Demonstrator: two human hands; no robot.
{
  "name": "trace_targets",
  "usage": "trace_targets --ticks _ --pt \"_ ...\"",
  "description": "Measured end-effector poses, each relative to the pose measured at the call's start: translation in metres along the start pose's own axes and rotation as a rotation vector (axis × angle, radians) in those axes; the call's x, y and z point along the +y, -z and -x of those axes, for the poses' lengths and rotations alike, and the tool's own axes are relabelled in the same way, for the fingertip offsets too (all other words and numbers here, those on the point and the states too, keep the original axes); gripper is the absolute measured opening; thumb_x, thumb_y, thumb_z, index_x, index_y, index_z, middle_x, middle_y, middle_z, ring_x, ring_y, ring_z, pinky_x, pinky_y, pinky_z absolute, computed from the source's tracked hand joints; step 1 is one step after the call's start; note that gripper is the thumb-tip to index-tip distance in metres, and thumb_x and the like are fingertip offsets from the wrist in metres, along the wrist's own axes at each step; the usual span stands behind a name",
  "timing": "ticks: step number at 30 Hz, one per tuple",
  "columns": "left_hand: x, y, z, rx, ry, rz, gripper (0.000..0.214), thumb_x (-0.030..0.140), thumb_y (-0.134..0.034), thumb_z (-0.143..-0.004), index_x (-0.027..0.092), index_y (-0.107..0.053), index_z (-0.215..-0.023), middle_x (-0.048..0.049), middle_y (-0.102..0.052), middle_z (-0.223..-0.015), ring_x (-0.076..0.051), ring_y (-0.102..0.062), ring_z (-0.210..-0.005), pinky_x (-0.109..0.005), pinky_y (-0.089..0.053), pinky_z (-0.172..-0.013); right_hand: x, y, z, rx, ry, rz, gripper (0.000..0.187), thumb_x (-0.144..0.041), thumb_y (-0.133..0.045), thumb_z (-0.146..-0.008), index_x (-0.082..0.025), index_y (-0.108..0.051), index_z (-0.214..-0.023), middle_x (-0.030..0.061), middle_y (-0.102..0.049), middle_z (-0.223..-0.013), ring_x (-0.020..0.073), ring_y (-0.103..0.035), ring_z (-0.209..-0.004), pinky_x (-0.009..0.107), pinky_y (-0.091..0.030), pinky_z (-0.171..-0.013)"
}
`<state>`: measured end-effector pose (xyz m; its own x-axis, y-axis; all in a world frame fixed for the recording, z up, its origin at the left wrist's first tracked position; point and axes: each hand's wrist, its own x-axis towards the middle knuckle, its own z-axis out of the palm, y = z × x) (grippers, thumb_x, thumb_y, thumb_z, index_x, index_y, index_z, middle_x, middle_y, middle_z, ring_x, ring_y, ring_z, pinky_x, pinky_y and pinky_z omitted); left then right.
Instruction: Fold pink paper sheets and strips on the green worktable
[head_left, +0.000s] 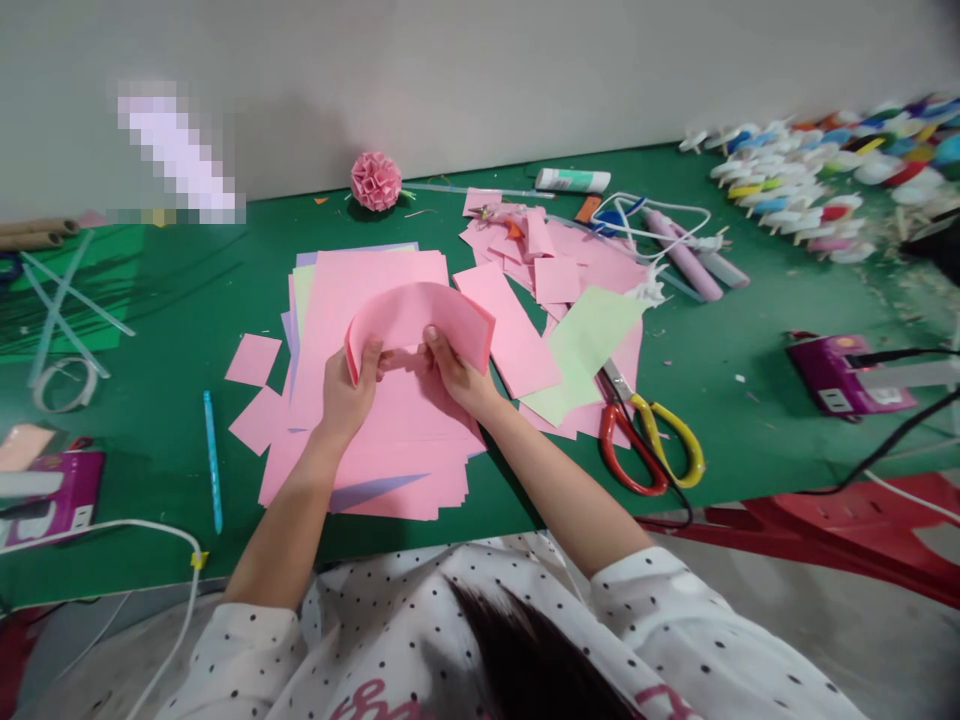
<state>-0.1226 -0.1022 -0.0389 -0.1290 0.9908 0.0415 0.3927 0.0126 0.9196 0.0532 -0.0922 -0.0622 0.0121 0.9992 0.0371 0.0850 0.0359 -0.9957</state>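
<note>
Both hands hold one pink paper sheet (420,318) that arches upward above a stack of pink sheets (390,440) on the green table (165,300). My left hand (349,385) pinches the sheet's left end, fingers closed on it. The right end of the sheet's near edge is gripped by my right hand (457,372), thumb on top. The curved sheet hides the fingertips behind it.
Red and yellow scissors (645,440) lie right of the stack, beside a pale green sheet (589,345) and pink offcuts (555,255). A blue pen (212,460) lies to the left. A pink paper ball (376,181), glue stick (574,180), purple glue gun (847,375) and several coloured paper pieces (817,190) stand farther off.
</note>
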Motion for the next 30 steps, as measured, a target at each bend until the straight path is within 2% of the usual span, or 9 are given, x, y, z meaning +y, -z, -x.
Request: trace_targets --ticks 5,9,12,14,18,22,25,27,30 --pt "-0.002 0.005 -0.007 0.084 -0.022 -0.103 0.073 0.075 -0.03 -0.098 0.021 -0.065 -0.063 -0.0076 -0.072 -0.064 -0.019 -0.07 -0.065 -0.032 -0.053 -0.072 0.005 -0.006 -0.002 0.035 -0.11 -0.192 0.057 -0.074 -0.059 -0.089 -0.02 -0.069 -0.078 0.0012 -0.064 -0.063 0.0146 -0.064 -0.057 0.028 -0.054 -0.061" --pt "-0.002 0.005 -0.008 0.116 -0.006 -0.095 0.076 0.075 -0.026 -0.099 0.021 -0.064 -0.061 -0.0079 -0.071 -0.064 -0.019 -0.071 -0.067 -0.03 -0.052 -0.071 0.003 -0.006 -0.003 0.026 -0.074 -0.162 0.057 -0.072 -0.058 -0.091 -0.019 -0.07 -0.073 0.0028 -0.067 -0.064 0.015 -0.066 -0.061 0.029 -0.055 -0.066" --pt "0.0 0.005 -0.008 0.154 0.032 0.01 0.076 0.076 -0.026 -0.098 0.021 -0.064 -0.064 -0.0065 -0.069 -0.063 -0.016 -0.067 -0.061 -0.028 -0.05 -0.061 0.001 -0.004 -0.004 0.011 -0.059 -0.143 0.058 -0.07 -0.055 -0.094 -0.019 -0.073 -0.074 0.0045 -0.071 -0.066 0.0153 -0.069 -0.064 0.029 -0.056 -0.072" --pt "0.001 0.006 -0.011 0.21 0.045 0.14 0.072 0.077 -0.027 -0.098 0.02 -0.065 -0.073 -0.0042 -0.068 -0.064 -0.013 -0.062 -0.053 -0.026 -0.046 -0.051 0.001 -0.004 -0.005 0.011 -0.106 -0.177 0.06 -0.072 -0.053 -0.094 -0.019 -0.075 -0.077 0.0058 -0.073 -0.068 0.0155 -0.069 -0.063 0.029 -0.055 -0.068" --pt "0.003 0.009 -0.018 0.274 0.034 0.36 0.068 0.08 -0.037 -0.094 0.02 -0.065 -0.077 -0.0022 -0.063 -0.064 -0.01 -0.057 -0.046 -0.022 -0.035 -0.037 -0.002 -0.007 -0.004 0.021 -0.152 -0.184 0.066 -0.074 -0.046 -0.096 -0.017 -0.079 -0.088 0.01 -0.077 -0.076 0.0193 -0.074 -0.07 0.031 -0.057 -0.069" --pt "0.001 0.005 -0.017 0.061 0.06 0.436 0.07 0.082 -0.04 -0.091 0.019 -0.067 -0.077 -0.0029 -0.061 -0.064 -0.011 -0.056 -0.045 -0.023 -0.033 -0.035 -0.008 -0.003 -0.002 -0.006 0.009 -0.059 0.059 -0.065 -0.044 -0.101 -0.02 -0.075 -0.121 0.0129 -0.08 -0.114 0.0235 -0.077 -0.093 0.039 -0.06 -0.09" --pt "0.002 0.002 -0.013 -0.092 0.043 0.438 0.068 0.081 -0.044 -0.091 0.019 -0.067 -0.078 -0.0036 -0.062 -0.068 -0.012 -0.057 -0.052 -0.025 -0.037 -0.04 -0.007 0.003 -0.003 -0.112 0.239 0.076 0.052 -0.044 -0.058 -0.098 -0.026 -0.06 -0.147 0.0079 -0.064 -0.147 0.0272 -0.065 -0.13 0.043 -0.054 -0.108" --pt "0.004 0.0 -0.01 -0.092 -0.004 0.411 0.061 0.077 -0.05 -0.091 0.02 -0.064 -0.074 -0.0027 -0.06 -0.067 -0.014 -0.057 -0.058 -0.026 -0.041 -0.049 -0.005 0.005 -0.003 -0.167 0.329 0.142 0.057 -0.026 -0.056 -0.095 -0.028 -0.054 -0.152 0.004 -0.058 -0.155 0.0256 -0.056 -0.142 0.045 -0.047 -0.118" --pt "0.005 -0.001 -0.008 -0.094 -0.035 0.413 0.052 0.066 -0.062 -0.091 0.02 -0.055 -0.068 -0.0002 -0.053 -0.066 -0.014 -0.051 -0.062 -0.027 -0.04 -0.056 -0.003 0.003 -0.003 -0.215 0.354 0.223 0.064 -0.013 -0.05 -0.091 -0.031 -0.054 -0.152 0.0011 -0.06 -0.152 0.0238 -0.057 -0.141 0.048 -0.044 -0.121"
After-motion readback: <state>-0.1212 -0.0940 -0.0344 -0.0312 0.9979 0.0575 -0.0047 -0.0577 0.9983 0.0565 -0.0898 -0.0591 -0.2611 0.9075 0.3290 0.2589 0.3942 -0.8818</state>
